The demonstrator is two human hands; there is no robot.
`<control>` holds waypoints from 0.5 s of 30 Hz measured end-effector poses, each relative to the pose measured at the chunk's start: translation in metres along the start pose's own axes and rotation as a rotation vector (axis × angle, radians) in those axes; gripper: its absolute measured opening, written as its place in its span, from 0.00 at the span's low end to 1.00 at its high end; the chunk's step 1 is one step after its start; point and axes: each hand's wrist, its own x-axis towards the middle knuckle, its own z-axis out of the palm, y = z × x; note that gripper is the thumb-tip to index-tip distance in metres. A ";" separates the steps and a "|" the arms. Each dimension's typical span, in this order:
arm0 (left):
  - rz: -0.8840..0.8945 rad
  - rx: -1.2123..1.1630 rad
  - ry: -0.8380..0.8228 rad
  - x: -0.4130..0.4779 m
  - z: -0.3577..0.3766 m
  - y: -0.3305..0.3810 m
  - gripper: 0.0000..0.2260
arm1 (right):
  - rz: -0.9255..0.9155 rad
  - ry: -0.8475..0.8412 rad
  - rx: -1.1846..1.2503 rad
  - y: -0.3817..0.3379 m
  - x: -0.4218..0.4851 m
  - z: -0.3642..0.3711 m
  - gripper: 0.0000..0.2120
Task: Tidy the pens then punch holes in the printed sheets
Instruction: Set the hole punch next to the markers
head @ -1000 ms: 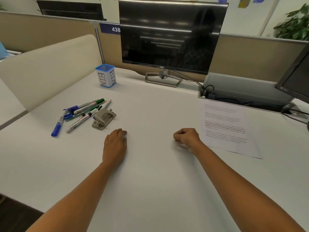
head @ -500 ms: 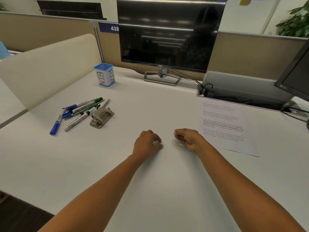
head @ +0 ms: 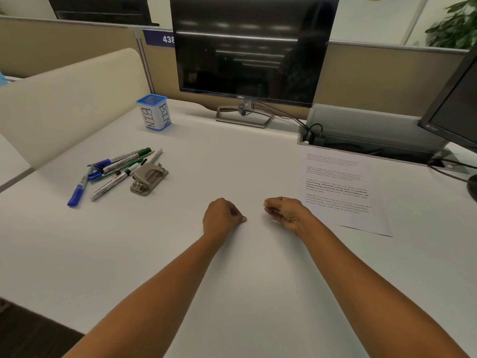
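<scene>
Both hands rest on the white desk (head: 245, 293) near its middle, close together but apart. The left hand (head: 222, 215) lies knuckles up with its fingers curled loosely under, holding nothing; the right hand (head: 285, 211) sits just to its right, also curled into a loose fist, thumb against the bent fingers, with nothing pinched between them. Well out to the left of the left hand and a little farther from the person lies a loose heap of pens (head: 113, 167), green, blue and white ones crossing each other, with one blue pen (head: 78, 188) lying apart at the heap's near left edge. The grey hole punch (head: 149, 179) sits touching the right side of that heap, between the pens and the left hand. Beyond the pens, farther still from the hands, stands a blue mesh cup (head: 154, 112) with a paper wrap lettered "BIN". Just beside the right hand, on its right, lies a printed sheet (head: 338, 187) flat on the desk, its near left corner by the wrist. Straight ahead of both hands stands a dark monitor (head: 254, 46).
</scene>
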 end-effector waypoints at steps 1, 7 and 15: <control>-0.007 0.005 0.009 -0.001 0.001 0.001 0.08 | -0.003 -0.003 0.003 0.000 0.000 0.000 0.09; -0.002 0.151 0.037 -0.006 0.003 0.007 0.07 | -0.006 -0.020 -0.008 0.002 0.003 0.001 0.08; -0.029 0.038 -0.047 -0.004 -0.004 0.004 0.08 | 0.002 -0.037 0.001 0.000 0.007 0.001 0.08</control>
